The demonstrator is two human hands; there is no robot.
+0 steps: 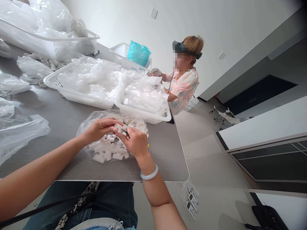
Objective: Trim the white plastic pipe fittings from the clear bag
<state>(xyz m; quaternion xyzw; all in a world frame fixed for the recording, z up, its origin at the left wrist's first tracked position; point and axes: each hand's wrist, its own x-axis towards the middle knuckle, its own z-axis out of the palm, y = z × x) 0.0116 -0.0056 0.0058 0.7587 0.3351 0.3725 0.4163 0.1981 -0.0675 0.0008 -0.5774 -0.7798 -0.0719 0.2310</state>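
My left hand (102,129) is closed around a short white plastic pipe fitting (119,127), its round open end showing. Close against it, my right hand (137,140) grips a slim dark-tipped tool (126,132); most of it is hidden in the fingers, so its kind does not show. A speck of yellow shows just beyond that hand. Beneath both hands, many loose white pipe fittings (103,156) lie on and in a spread clear plastic bag (82,126) on the grey table (69,163).
Two white baskets (83,99) of clear bags stand just behind the fittings. A larger basket (57,46) is at the back left, and a turquoise bag (139,53) sits farther back. Loose plastic bags (21,134) cover the left side. A co-worker (183,83) stands beyond the table's right edge.
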